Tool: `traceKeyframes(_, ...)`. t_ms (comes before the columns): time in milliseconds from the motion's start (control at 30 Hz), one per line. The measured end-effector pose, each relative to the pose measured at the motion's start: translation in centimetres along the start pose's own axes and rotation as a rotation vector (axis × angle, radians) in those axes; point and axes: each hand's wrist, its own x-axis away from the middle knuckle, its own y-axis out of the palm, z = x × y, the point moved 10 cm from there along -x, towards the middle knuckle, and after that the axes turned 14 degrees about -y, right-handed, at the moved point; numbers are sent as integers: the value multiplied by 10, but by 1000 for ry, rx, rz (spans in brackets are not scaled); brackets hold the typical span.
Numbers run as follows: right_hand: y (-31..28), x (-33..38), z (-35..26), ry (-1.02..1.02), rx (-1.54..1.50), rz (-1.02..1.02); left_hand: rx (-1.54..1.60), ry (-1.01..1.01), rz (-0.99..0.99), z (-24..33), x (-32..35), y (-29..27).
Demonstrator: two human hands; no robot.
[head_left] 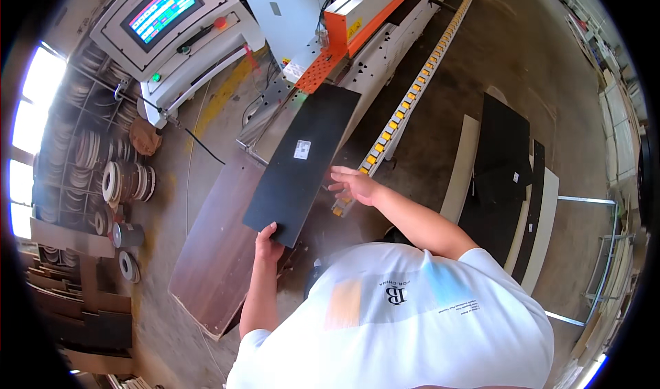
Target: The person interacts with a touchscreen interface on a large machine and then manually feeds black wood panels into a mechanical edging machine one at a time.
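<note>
A long black panel [309,124] with a small white label lies tilted in front of me, its far end at the orange guard of the machine [323,72]. My left hand [269,243] grips its near edge, thumb on top and the other fingers hidden underneath. Beside the panel's right edge is my right hand [354,185], fingers stretched out and apart; the fingertips are at the edge, and I cannot tell whether they touch it. Just past that hand runs a rail with yellow rollers [388,136].
A control console [165,24] with a lit screen stands far left. Below the panel lies a brown board [213,251]. More black panels [502,155] and pale strips rest on the right, near a metal frame [614,238]. Rolls of banding [127,182] fill the left side.
</note>
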Motion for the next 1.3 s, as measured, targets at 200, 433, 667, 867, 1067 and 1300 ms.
traceKeyframes(200, -22, 36, 6, 55, 258, -49, 44, -6, 87, 33, -18, -24)
traceKeyframes(433, -115, 148, 43, 61, 397, 174, -1457, 205, 923, 131, 4, -2)
traceKeyframes(667, -203, 247, 97, 143, 434, 474, -1876, 1093, 438, 102, -46, 142)
traceKeyframes(867, -261, 320, 139, 225, 663, 592, -1995, 960, 548, 88, -113, 152)
traceKeyframes(1067, -307, 387, 200, 167, 540, 723, -2040, 826, 567, 85, -143, 181)
traceKeyframes(1300, -283, 365, 158, 274, 816, 678, -2121, 899, 677, 85, -161, 205)
